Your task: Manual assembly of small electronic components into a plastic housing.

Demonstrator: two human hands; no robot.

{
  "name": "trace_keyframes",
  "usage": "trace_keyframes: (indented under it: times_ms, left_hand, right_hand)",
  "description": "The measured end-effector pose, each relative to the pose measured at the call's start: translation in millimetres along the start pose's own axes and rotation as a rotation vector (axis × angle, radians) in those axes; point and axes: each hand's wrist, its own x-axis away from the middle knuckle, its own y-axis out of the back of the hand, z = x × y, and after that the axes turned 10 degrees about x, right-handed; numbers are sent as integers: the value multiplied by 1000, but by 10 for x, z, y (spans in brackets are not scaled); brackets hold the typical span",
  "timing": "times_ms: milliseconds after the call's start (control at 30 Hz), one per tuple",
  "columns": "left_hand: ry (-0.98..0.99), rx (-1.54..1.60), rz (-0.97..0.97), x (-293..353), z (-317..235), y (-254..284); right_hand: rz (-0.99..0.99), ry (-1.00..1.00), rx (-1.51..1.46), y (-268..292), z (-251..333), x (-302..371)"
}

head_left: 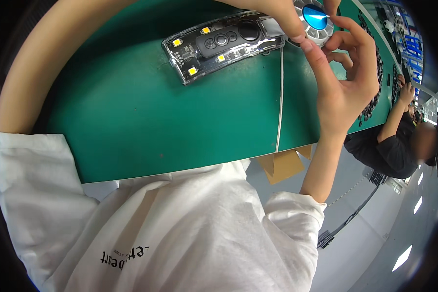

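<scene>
What looks like a handheld fan lies slanted over the green tabletop. Its clear handle (224, 41) shows a black board, a dark button panel and several yellow squares. At the handle's right end sits a round, spoked head (321, 35) with a shiny blue disc (315, 17) at its centre. My left hand (280, 13), partly cut off by the top edge, grips the head's rim from the left and above. My right hand (350, 80) pinches the rim from below and the right, thumb and forefinger on it and the other fingers curled.
The green tabletop (180, 126) ends near my body; a thin white line (280, 102) crosses it. Small black parts (372, 104) are heaped along the right. A brown cardboard box (284, 167) stands below the edge. A person in black (394, 151) works farther right.
</scene>
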Motion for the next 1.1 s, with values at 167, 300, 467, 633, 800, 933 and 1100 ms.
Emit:
trace_keyframes:
  times_ms: [167,300,467,633,800,933,1100]
  left_hand:
    - [190,187,27,-83,27,-27]
    - [379,360,62,-184,40,-7]
    - [399,360,119,-375,53,-2]
    - [106,111,112,-458,255,-57]
    - [-516,-363,65,-440,403,-88]
    - [393,395,91,-380,62,-131]
    - [341,455,119,-371,100,-137]
  right_hand:
    - [13,-60,-189,-102,-195,-71]
    - [33,-124,-362,-147,-282,-153]
    - [61,-199,-331,-112,-378,-179]
    - [-111,-3,-183,-43,-543,-105]
    - [-239,350,-12,-63,-547,-76]
    - [-312,567,93,-57,-483,-105]
    - [-234,452,181,-5,-425,-61]
